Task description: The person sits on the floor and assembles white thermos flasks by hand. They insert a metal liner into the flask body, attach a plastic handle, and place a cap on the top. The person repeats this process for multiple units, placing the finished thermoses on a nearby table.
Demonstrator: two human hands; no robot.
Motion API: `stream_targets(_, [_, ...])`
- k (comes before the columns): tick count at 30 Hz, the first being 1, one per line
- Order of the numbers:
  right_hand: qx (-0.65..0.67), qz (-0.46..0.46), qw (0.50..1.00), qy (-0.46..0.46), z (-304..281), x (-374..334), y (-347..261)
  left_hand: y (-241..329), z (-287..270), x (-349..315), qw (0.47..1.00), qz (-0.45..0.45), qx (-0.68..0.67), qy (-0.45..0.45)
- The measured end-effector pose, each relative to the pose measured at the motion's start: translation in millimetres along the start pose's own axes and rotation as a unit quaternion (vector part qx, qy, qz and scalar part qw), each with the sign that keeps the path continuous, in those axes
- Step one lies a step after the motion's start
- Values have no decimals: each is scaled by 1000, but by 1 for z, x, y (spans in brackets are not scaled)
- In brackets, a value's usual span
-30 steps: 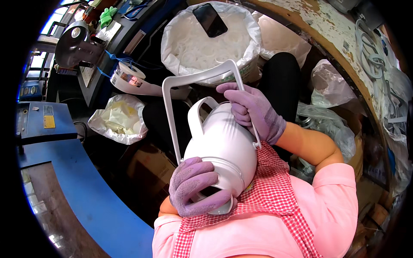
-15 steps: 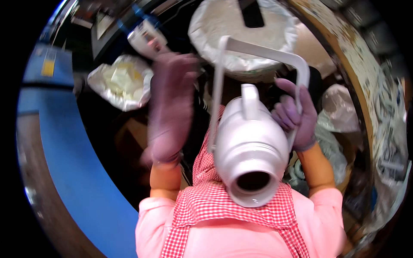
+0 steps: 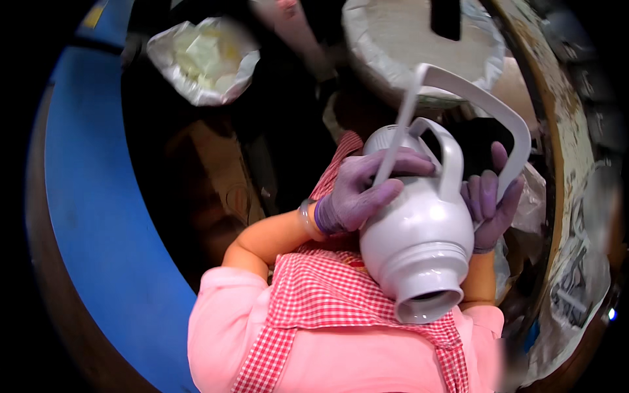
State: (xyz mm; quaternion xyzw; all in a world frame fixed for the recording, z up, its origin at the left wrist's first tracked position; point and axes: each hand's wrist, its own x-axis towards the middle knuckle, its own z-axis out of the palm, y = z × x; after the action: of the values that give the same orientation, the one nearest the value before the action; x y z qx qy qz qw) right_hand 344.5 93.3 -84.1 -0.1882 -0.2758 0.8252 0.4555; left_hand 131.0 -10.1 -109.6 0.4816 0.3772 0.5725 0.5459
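Observation:
Between my hands lies a glossy white vacuum jug (image 3: pixel 416 223), tilted with its open, flared mouth toward my chest. A curved side handle (image 3: pixel 452 160) rises from its body, and a larger white carrying handle (image 3: pixel 485 92) arches over its far end. My left hand (image 3: pixel 363 190), in a purple glove, lies across the jug's left side, its fingers over the body and one leg of the carrying handle. On the right, my gloved right hand (image 3: pixel 491 203) has its fingers and thumb closed round the other leg, with the index finger sticking up. The jug's underside is hidden.
A white-lined bag (image 3: pixel 203 62) with pale scraps stands at the far left. Beyond the jug is a large white-lined tub (image 3: pixel 426 59) with a dark object over it. A blue panel (image 3: pixel 98 216) curves along the left, and a worn edge with plastic bags (image 3: pixel 576 288) along the right.
My left hand has come down from the far left onto the jug. The jug has shifted right and turned slightly in the picture. My right hand stays at the carrying handle.

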Motion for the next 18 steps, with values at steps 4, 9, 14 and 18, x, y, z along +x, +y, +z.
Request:
stream_targets(4, [-17,-5,1000,22,25,25,-28,39,-20,12,962,58,249,97])
stream_targets(9, [-418,-407,798,-150,74,10,3,100,5,30,797,131,577,125])
stream_targets(14, [-539,-393,740,-92,-2,-33,17,95,-41,25,829,126,530,125])
stream_targets(18, [-482,-133,772,391,-226,-111,33,81,-62,2,913,13,328,241])
